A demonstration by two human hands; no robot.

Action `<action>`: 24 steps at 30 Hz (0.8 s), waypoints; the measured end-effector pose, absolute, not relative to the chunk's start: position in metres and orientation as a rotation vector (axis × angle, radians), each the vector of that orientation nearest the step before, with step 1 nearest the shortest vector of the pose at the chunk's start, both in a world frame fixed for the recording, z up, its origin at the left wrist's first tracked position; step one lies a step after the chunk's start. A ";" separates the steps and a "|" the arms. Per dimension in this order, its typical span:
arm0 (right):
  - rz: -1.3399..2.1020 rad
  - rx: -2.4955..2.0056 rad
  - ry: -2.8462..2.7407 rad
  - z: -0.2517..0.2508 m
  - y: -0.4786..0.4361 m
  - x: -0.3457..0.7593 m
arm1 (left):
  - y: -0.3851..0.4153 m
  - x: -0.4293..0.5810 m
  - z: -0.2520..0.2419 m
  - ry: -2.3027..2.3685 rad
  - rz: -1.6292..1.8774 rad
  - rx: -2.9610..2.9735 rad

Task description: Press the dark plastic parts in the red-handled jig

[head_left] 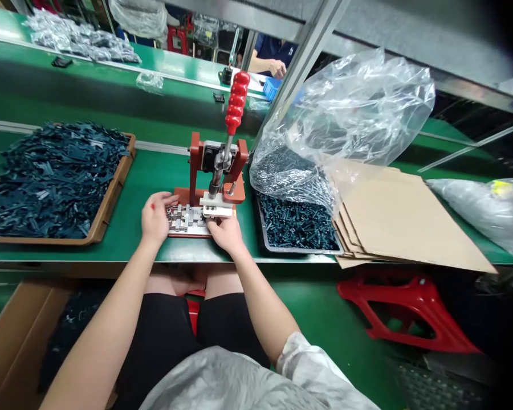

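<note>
A toggle press with a long red ridged handle stands on the bench in front of me, its handle raised. Along its base lies a metal fixture with small blocks and slots. My left hand is at the fixture's left end, fingers apart and partly stretched over its edge; whether they touch a part is unclear. At the right end, my right hand has its thumb and fingers closed in under the white block. Whatever they pinch there is hidden.
A brown tray heaped with dark plastic pieces sits left. To the right are a black tray of small dark parts, a clear plastic bag and cardboard sheets. Another person's hand works beyond; a red stool stands below.
</note>
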State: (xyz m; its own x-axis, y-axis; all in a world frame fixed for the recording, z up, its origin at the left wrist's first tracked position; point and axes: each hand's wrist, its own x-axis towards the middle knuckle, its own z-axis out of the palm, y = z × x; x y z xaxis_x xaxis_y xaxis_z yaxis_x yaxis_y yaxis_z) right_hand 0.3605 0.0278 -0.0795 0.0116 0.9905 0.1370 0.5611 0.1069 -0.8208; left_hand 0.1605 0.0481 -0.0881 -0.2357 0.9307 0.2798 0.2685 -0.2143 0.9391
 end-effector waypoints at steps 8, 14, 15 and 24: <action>0.584 -1.444 -1.530 -0.081 0.026 0.365 | 0.043 0.157 -0.092 1.508 1.851 1.280; 0.490 -1.226 -1.642 -0.085 -0.049 0.353 | -0.075 0.187 -0.093 1.552 1.670 1.493; 0.594 -1.141 -1.719 -0.088 -0.066 0.346 | -0.097 0.194 -0.098 1.489 1.516 1.402; 0.861 -0.984 -2.076 -0.096 -0.110 0.331 | -0.198 0.079 -0.183 1.808 1.099 0.798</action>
